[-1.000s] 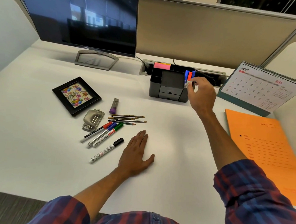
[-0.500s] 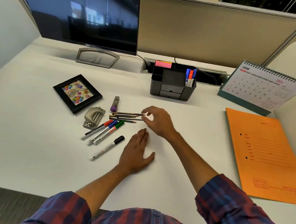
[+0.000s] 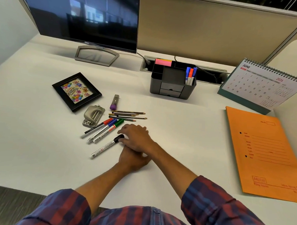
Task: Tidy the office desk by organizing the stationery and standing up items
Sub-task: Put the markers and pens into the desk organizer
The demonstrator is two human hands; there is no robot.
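Four markers loose, three in the organizer — four pencils, one frame.

1. "DELL" stands in pale letters on the lower bezel of the monitor.
2. "JUNE" and the year "2026" head the page of the desk calendar; beneath them runs a grid of day numbers, 1 up to 30.
3. "Happy Birthday" is written across the balloon picture in the black photo frame.
4. The orange folder carries red print in its lower part and dark printed lines higher up, too small to read with certainty.
5. The markers' barrels bear print too fine to read.
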